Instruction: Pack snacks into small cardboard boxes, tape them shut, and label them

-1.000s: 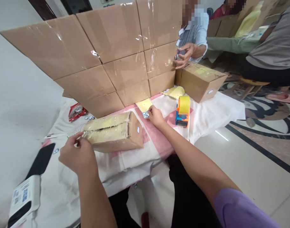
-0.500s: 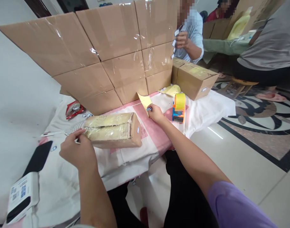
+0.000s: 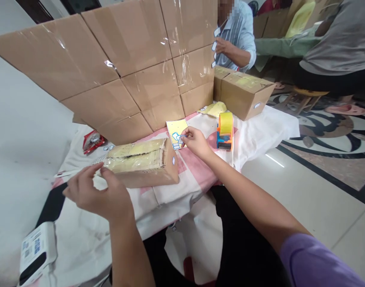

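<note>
My left hand point(image 3: 100, 191) is at the left end of a taped cardboard box point(image 3: 140, 161). Its fingers are curved and apart, thumb and forefinger close to the box corner; nothing shows between them. On the box's right end is a small white label with a blue edge. Beyond that end, a yellow sheet point(image 3: 176, 126) bears several such labels along its lower part. My right hand point(image 3: 196, 141) pinches a blue-edged label point(image 3: 180, 138) at this sheet; whether it is fully off the sheet, I cannot tell. To its right stands a tape dispenser point(image 3: 225, 131) with a yellow roll.
Stacked cardboard boxes point(image 3: 140, 67) form a wall behind. Another box point(image 3: 245, 91) and a crumpled yellow sheet point(image 3: 216, 109) lie right of it. A person point(image 3: 239, 36) has several labels beside one hand. A white device point(image 3: 37, 251) and red packet point(image 3: 93, 141) are at left.
The yellow sheet, raised and tilted before, now lies flatter with its labels showing. My right hand has shifted slightly left. My left hand's fingers have spread and moved slightly down and left.
</note>
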Motion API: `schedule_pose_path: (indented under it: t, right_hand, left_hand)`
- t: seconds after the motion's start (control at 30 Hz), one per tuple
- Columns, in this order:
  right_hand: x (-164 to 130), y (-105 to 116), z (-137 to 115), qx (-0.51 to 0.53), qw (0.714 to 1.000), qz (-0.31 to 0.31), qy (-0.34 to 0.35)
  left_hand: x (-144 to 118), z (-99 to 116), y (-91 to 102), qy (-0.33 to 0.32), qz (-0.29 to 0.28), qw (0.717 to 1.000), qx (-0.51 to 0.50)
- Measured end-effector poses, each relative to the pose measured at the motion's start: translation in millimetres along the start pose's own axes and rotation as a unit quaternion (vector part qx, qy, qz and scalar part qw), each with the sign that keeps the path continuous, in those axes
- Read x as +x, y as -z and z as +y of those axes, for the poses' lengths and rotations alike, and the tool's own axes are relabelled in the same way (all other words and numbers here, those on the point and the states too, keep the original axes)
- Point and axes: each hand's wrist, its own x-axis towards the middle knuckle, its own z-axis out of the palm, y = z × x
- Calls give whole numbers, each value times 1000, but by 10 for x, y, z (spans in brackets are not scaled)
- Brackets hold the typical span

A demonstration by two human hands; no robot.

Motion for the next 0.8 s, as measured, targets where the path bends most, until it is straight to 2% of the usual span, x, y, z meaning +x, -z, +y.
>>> schedule_pose_path:
  t: [0.03,0.1,0.17,0.27,0.4,0.53,0.67,0.8]
  right_hand:
    - [-119,2,-127,32,999,-1,3]
    - [-388,5,-387,77,997,-10,24]
    - [-657,-1,-616,109,993,-35,26]
    - [-964,-30,-834,139,988,-68,19]
    - [-1131,-66,-907,136,987,-85,10]
    - [-1161,-44,-911,121,987,-106,17]
    - [-1186,-11,-937,104,986,-131,27]
    - [-1193,-5,-930,119,981,-153,24]
  left_hand:
    - [-26,133,41,-33,-13,999,-40]
    - [-102,412,145,-90,-76,986,-116]
    - [-202,643,255,-185,-129,960,-167]
    - [-347,808,364,-261,-182,932,-172]
    - [-435,774,378,-277,-221,923,-153]
    - [-435,706,351,-269,-214,926,-155]
    - [-462,708,353,-234,-203,932,-187]
    - [-504,762,366,-160,-217,943,-196]
